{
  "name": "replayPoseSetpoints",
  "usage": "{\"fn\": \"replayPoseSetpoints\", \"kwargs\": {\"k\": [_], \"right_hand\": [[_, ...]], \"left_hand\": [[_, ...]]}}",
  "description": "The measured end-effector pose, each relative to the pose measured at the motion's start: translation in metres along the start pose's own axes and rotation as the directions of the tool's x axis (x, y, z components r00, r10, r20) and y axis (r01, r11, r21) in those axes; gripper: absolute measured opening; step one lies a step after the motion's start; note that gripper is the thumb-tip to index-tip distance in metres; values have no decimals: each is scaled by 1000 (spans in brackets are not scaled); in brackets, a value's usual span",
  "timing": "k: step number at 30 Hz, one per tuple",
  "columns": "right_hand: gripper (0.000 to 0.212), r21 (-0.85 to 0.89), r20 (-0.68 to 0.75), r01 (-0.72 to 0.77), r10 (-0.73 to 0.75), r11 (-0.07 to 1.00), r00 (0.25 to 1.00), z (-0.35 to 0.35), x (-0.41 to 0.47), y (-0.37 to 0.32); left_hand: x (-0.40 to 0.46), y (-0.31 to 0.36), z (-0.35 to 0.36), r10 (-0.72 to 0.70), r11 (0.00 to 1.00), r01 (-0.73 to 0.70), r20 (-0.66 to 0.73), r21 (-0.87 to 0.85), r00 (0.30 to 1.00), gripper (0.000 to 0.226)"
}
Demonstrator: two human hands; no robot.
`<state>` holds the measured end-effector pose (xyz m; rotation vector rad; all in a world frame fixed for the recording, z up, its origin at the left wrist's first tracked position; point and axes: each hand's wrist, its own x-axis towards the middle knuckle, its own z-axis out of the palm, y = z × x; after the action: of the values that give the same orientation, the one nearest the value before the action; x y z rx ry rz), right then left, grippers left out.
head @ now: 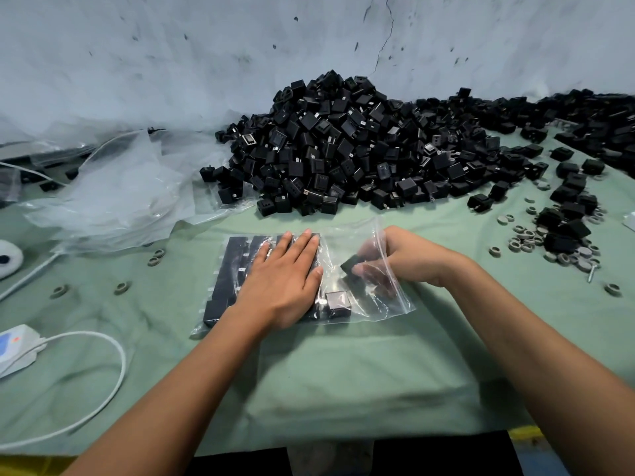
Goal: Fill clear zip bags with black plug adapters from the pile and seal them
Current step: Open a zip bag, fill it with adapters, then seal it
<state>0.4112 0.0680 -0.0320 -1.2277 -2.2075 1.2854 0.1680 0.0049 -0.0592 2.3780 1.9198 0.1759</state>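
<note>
A clear zip bag [395, 302] lies flat on the green cloth, its mouth facing right. Rows of black plug adapters [228, 266] fill its left part. My left hand [287, 274] presses flat with straight fingers on top of the packed rows. My right hand [403, 257] reaches into the bag's mouth and pinches one black adapter [351, 263]. Another adapter [338, 304] sits loose in the bag near the front edge. The big pile of black adapters [343, 149] rises behind the bag against the wall.
Crumpled clear bags [113, 190] lie at the back left. A white cable [113, 369] and a white device [15, 348] sit at the left. More adapters with grey rings [563, 242] are scattered at the right. The green cloth [343, 379] covers the table.
</note>
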Motion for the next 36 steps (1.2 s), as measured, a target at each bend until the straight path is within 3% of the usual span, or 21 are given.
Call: {"fn": "replayPoseSetpoints", "kwargs": {"k": [3,8,14,16,19,21,26,31,36], "right_hand": [[28,-34,-22,7,-8,999,1000,7,7,-3],[26,71,19,24,-25,997,999,3,13,-1],[5,173,38,104,-112,979,993,6,22,9],[8,166,51,115,-125,979,991,8,26,11],[7,134,79,140,-151,981,985,10,32,15],[7,138,97,155,-169,978,981,12,33,17],[10,177,141,160,-186,971,972,11,30,18],[18,206,126,189,-218,960,968,16,31,18],[16,224,135,166,-199,960,971,18,29,16]], "left_hand": [[0,0,0,0,1000,0,4,4,1000,61],[-1,1,-3,-5,1000,5,23,-1,1000,69],[1,3,-7,-15,1000,15,69,3,998,65],[5,4,-12,-22,998,26,68,-63,997,60],[26,3,-31,-74,962,51,-75,-269,994,46],[47,1,-43,-101,949,64,-103,-309,990,36],[106,0,-65,34,908,-14,41,-419,999,31],[143,7,-64,202,887,-80,225,-454,953,32],[153,8,-54,256,888,-124,253,-442,933,29]]}}
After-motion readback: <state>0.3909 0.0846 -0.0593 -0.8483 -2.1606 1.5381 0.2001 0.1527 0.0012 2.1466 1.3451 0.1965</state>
